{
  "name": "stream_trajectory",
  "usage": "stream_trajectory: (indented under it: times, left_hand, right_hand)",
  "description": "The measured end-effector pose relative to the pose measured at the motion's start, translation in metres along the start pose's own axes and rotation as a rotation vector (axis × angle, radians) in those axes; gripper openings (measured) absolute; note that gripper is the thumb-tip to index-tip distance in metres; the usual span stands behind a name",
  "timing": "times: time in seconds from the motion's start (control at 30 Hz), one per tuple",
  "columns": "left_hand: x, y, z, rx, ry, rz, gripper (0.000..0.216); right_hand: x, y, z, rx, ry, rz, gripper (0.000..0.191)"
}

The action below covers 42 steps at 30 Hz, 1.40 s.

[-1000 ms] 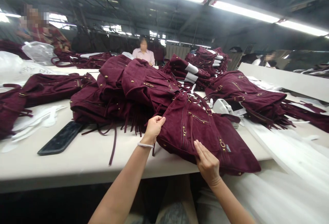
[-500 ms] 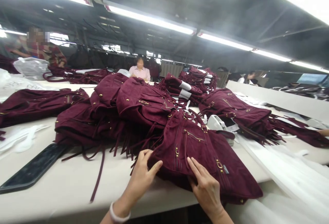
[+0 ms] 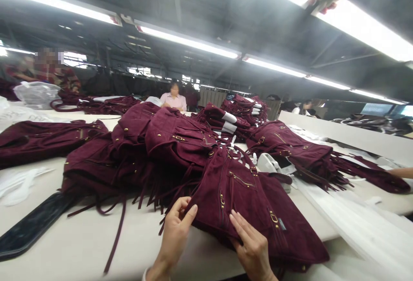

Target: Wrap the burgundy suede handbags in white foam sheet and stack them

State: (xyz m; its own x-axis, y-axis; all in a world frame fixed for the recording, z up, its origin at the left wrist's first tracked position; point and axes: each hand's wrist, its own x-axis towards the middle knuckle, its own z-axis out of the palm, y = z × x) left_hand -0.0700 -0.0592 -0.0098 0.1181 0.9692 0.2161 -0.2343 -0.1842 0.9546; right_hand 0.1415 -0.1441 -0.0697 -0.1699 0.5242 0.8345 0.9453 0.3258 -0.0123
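Observation:
A burgundy suede bag [image 3: 254, 203] with gold zips and rings lies at the near edge of the white table [image 3: 80, 246]. My left hand [image 3: 176, 231] pinches the bag's left edge between thumb and fingers. My right hand [image 3: 251, 246] rests on the bag's front, fingers stretched flat and pressed on the suede. Behind the bag is a heap of more burgundy fringed bags [image 3: 155, 147].
A black flat panel [image 3: 32, 225] lies at the left on the table. White wrapping sheets [image 3: 355, 225] hang at the right. More bags [image 3: 290, 145] and a white object [image 3: 269, 165] lie beyond. People sit at the far side [image 3: 174, 98]; another person's hand [image 3: 400, 172] shows at the right edge.
The view has tilted upward, so my arms have dropped low in the frame. My left hand has shifted down along the bag's left edge; my right hand stays on the bag's front.

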Motion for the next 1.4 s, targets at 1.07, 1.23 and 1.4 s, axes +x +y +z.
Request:
stream_trajectory:
  times: [1.07,1.23,1.4]
  left_hand:
    - [-0.03,-0.023,-0.042,0.55,0.178,0.019,0.04]
    - [-0.014,-0.024,-0.05,0.69,0.17,-0.024,0.038]
    - [-0.015,-0.027,-0.048,0.815,0.159,-0.014,0.029]
  right_hand:
    - [-0.006,-0.011,0.011,-0.027,-0.02,-0.103,0.067]
    - [-0.016,-0.016,0.007,-0.211,-0.243,-0.031,0.07]
    - [-0.04,-0.018,-0.003,-0.254,-0.276,0.141,0.075]
